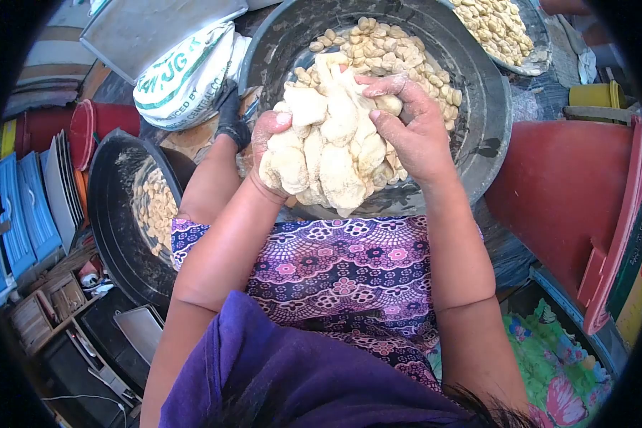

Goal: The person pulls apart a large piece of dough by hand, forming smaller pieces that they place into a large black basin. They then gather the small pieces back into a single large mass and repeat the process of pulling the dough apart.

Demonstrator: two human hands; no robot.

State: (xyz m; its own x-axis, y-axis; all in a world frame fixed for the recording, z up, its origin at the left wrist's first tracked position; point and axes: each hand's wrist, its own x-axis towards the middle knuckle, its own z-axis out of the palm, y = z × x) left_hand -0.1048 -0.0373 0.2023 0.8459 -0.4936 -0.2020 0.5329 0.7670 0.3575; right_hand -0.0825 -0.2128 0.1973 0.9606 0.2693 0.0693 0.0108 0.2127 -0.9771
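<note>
Between my two hands hangs a large, lumpy mass of pale floury dough (pixel 335 146), stretched and folded in uneven lobes. My left hand (pixel 269 139) grips its left side, the thumb lying on top and the other fingers hidden beneath. On the upper right, my right hand (pixel 412 121) pinches the dough between thumb and curled fingers. Flour dusts the fingers of both hands. Below the dough is a wide black basin (pixel 488 121), with many small rounded dough pieces (pixel 381 43) in its far part.
At the left stands another black tub (pixel 107 207) with small pale pieces inside. A white printed sack (pixel 185 85) leans behind my left knee. Red plastic bins (pixel 563 200) stand on the right. A round tray of dough pieces (pixel 496 32) sits at the far right.
</note>
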